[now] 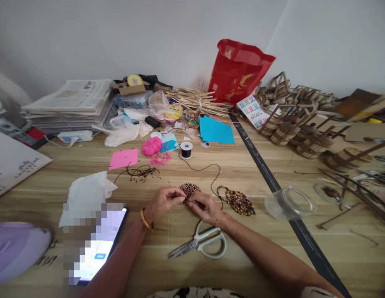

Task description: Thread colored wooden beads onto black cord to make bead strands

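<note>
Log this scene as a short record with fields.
Surface: wood-grain tabletop
Left hand: fingers bent at the bead coil; grip too small to tell
Right hand: fingertips at the same coil; grip unclear
Right of hands: second bead bunch
Near side of hands: scissors, lying flat
Beyond coil: black cord spool, upright

1. Wall [167,37]: plain, pale grey, rising behind the desk's far edge; a faint slanting line [279,20] divides it, right of centre.
2. Desk [155,269]: light wood-grain surface, streaks running roughly left edge to right edge.
3. Dark strip [260,163]: crosses the desk obliquely towards its near right corner.
4. Light: soft, diffuse.
</note>
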The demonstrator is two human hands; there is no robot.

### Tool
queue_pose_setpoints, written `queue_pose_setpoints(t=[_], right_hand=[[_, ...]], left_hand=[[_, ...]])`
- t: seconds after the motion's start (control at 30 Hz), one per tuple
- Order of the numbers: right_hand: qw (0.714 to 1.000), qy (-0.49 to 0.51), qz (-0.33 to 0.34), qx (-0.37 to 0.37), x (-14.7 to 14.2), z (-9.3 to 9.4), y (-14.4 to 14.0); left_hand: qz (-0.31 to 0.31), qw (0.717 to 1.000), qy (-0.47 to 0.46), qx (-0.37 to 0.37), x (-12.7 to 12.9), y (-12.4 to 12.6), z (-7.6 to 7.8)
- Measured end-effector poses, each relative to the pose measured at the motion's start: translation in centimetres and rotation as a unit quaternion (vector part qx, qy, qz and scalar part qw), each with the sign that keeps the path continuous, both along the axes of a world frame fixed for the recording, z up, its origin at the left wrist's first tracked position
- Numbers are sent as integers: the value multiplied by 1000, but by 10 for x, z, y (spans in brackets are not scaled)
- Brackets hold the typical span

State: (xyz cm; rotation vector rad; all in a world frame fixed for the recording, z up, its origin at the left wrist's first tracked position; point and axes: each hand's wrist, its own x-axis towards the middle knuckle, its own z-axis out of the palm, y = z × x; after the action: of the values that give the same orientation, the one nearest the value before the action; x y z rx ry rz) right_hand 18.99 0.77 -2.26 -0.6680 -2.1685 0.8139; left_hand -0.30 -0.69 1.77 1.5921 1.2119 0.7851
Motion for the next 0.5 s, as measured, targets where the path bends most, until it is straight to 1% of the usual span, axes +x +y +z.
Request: queue_pose_setpoints(t=[0.3, 0.5], right_hand=[[1000, -6, -3, 2, 0, 0, -1], [1000, -6, -2, 6, -1, -1, 0]], left_hand=[[-13, 1000, 8, 19, 0, 0, -4], [-6, 1000, -5, 3, 0, 1, -9]])
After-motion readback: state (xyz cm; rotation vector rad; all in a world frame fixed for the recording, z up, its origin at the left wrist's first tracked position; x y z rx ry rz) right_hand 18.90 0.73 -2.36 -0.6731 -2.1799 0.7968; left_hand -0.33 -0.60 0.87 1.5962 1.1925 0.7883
